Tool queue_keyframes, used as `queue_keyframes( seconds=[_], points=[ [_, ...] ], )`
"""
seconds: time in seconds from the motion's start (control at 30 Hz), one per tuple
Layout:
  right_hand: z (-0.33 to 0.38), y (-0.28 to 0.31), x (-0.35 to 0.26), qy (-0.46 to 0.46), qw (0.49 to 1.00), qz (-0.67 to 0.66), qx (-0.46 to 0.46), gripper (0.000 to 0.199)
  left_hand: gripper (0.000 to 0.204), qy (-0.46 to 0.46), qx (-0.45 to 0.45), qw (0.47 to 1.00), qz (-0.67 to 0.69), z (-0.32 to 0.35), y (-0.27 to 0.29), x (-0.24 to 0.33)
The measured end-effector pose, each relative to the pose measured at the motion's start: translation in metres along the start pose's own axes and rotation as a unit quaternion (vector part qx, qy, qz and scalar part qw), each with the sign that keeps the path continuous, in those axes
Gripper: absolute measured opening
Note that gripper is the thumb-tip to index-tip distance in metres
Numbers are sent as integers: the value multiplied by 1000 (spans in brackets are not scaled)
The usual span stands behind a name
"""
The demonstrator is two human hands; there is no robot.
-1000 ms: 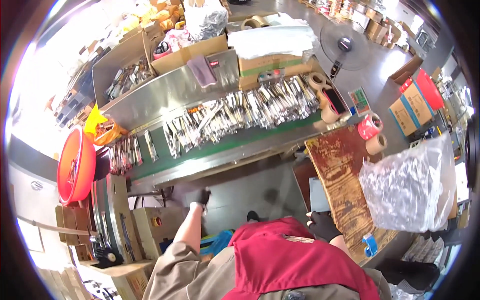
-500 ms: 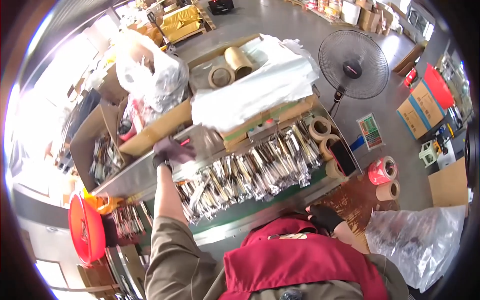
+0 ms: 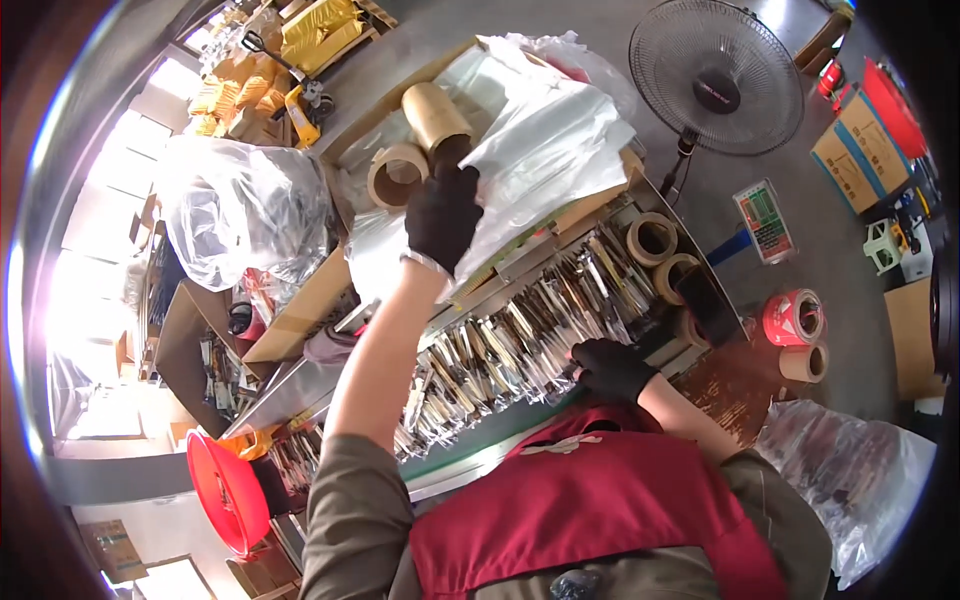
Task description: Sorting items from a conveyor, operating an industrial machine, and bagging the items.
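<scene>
My left hand [image 3: 443,218], in a dark glove, reaches over the box at the back. Its fingers are apart at the mouth of a tall roll of brown tape [image 3: 432,108]; a firm grip does not show. Beside it sits a shorter tape roll [image 3: 397,177]. White plastic sheeting [image 3: 545,130] lies under and around the hand. My right hand [image 3: 612,370], in a black glove with bare fingertips, is open, its fingertips against the near edge of a tightly packed row of slim clear packets [image 3: 520,340]. The long thin contents are too small to name.
More tape rolls [image 3: 652,238] and a dark phone-like slab [image 3: 706,305] line the tray's right end. A fan [image 3: 716,90] stands beyond. Cartons [image 3: 205,335] and a clear bag [image 3: 245,210] are at left, above a red basin [image 3: 228,490]. A filled plastic bag [image 3: 850,480] lies right.
My left hand has left the tray's left end and moved up and right to the tape rolls. My right hand has come forward from my waist to the packets. The view has shifted.
</scene>
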State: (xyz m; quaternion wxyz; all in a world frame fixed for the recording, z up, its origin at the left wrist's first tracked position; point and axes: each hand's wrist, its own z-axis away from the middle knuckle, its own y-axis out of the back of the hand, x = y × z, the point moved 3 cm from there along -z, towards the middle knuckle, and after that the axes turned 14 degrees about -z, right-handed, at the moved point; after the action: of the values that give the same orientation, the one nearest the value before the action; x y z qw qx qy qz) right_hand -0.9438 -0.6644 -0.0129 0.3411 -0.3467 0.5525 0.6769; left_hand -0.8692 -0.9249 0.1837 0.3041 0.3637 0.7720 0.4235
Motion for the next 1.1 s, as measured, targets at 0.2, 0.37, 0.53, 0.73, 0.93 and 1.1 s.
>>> queue_keyframes(
  seconds=[0.2, 0.37, 0.53, 0.73, 0.93, 1.1],
  points=[
    [75, -8, 28, -19, 998, -29, 58, 34, 15, 55, -117, 971, 200, -13, -17, -53],
    [136, -40, 95, -296, 789, -522, 130, 35, 32, -2, -15, 997, 77, -9, 14, -14],
    [132, -11, 56, -28, 997, -14, 72, 36, 17, 12, -46, 999, 25, -2, -8, -12],
    [122, 8, 25, -36, 997, -28, 67, 37, 38, -60, -29, 998, 2, -1, 1, -10],
    [121, 16, 24, -21, 1000, 7, 4, 36, 18, 25, -130, 991, 28, -10, -8, -38],
    [125, 15, 45, 16, 1000, 12, 23, 34, 30, 42, -62, 997, 16, -17, 25, -32]
  ],
)
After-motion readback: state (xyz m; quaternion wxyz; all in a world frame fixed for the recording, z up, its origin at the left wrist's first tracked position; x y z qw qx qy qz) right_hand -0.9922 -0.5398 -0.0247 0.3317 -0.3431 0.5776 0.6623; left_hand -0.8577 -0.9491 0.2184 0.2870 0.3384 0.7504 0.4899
